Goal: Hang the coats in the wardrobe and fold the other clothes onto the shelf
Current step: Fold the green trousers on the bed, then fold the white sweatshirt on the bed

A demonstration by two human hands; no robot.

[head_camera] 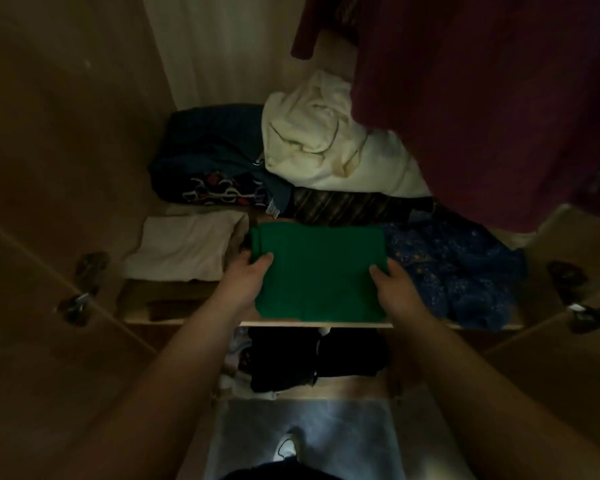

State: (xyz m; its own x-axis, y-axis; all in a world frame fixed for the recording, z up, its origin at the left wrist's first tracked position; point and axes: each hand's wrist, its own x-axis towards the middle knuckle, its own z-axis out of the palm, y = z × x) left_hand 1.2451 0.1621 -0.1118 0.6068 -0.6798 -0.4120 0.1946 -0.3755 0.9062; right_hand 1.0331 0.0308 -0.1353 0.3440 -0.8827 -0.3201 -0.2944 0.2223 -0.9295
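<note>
A folded green garment [317, 275] lies flat on the wardrobe shelf [139, 308], near its front edge. My left hand [245, 280] grips its left side, thumb on top. My right hand [397, 289] holds its right side the same way. A dark red coat [482, 98] hangs at the upper right inside the wardrobe. On the shelf also lie a folded white cloth [184, 249] to the left, a crumpled blue patterned garment [461, 271] to the right, and a cream garment [326, 143] and dark blue clothes [212, 154] behind.
The two wardrobe doors stand open, the left door [49, 202] and the right door [575, 358], each with metal hinges. A striped dark cloth [354, 206] lies behind the green one. Black clothes [312, 358] sit on the lower shelf. My shoe [286, 448] shows on the floor below.
</note>
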